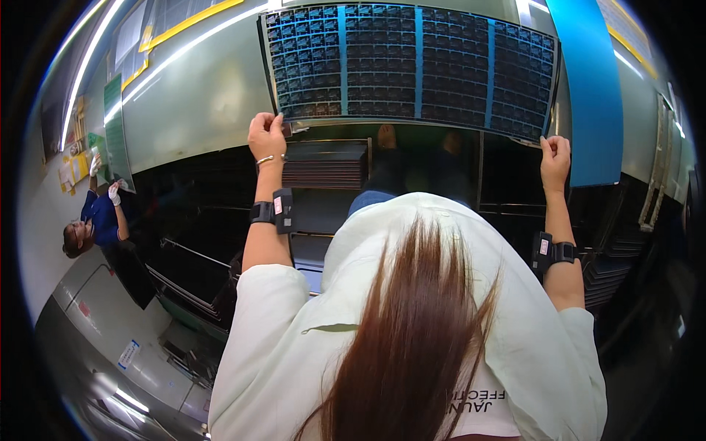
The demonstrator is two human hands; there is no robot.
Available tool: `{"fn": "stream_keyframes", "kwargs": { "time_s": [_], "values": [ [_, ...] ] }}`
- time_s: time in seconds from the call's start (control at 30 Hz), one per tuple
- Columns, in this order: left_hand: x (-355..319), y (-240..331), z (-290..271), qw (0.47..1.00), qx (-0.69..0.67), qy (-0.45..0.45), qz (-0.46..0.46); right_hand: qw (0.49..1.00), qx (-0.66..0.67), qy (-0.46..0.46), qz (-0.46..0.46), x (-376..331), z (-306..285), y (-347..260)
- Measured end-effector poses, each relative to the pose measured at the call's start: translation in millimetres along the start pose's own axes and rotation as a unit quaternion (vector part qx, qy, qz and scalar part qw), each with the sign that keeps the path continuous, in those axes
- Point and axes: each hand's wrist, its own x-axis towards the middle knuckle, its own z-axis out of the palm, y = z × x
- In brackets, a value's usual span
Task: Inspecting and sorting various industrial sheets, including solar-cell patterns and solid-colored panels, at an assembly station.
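Observation:
A wide dark panel (pixel 382 66) with a grid of small repeated units, split by blue strips, lies ahead of me on the greenish worktable (pixel 198 110). My left hand (pixel 266 138) is closed, thumb and fingers pinched at the panel's near left corner. At its near right corner my right hand (pixel 555 158) pinches the edge in the same way. Bands with small black boxes are strapped to both forearms. The exact fingertip contact is too small to make out.
A bright blue sheet (pixel 588 95) lies right of the panel. Below the table edge stands a stack of dark trays (pixel 323 165) on a rack. At the far left a co-worker (pixel 103 217) in dark blue with white gloves stands by a green board (pixel 116 132). Yellow-edged sheets (pixel 169 29) lie at the back left.

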Motion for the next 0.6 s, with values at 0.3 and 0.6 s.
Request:
{"fn": "stream_keyframes", "kwargs": {
  "time_s": [0.3,0.6],
  "values": [
    [-8,-8,0,0.997,0.064,0.024,0.020,1.000,-0.001,-0.007,0.010,-9,1,-2],
    [4,-8,-4,0.989,0.142,0.018,0.041,1.000,-0.021,0.002,-0.008,-3,-6,-4]
  ]
}}
